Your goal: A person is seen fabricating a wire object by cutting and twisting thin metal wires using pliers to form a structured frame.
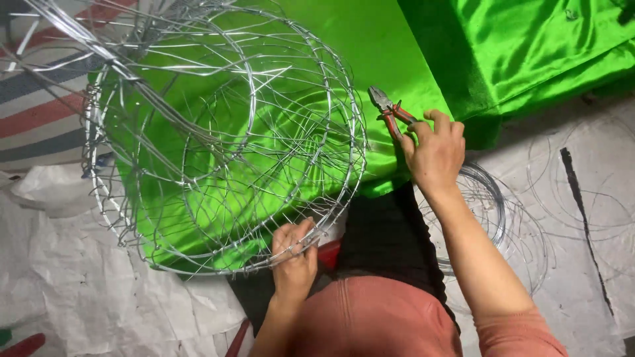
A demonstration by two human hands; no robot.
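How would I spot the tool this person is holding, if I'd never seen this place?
Find the big round wire frame lying on the shiny green cloth. Just past its right rim, the right hand holds small pliers. Their red handles and dark pointed nose stand apart from all the bare silver wire around.

Bright green satin cloth is lying spread across the floor, bunching into shiny folds at the upper right. A coil of thin wire is resting on the pale floor covering at the right, with loose wire loops sprawling just beyond it. A striped mat of red, grey and white is showing at the upper left, and crumpled white sheeting is covering the lower left.
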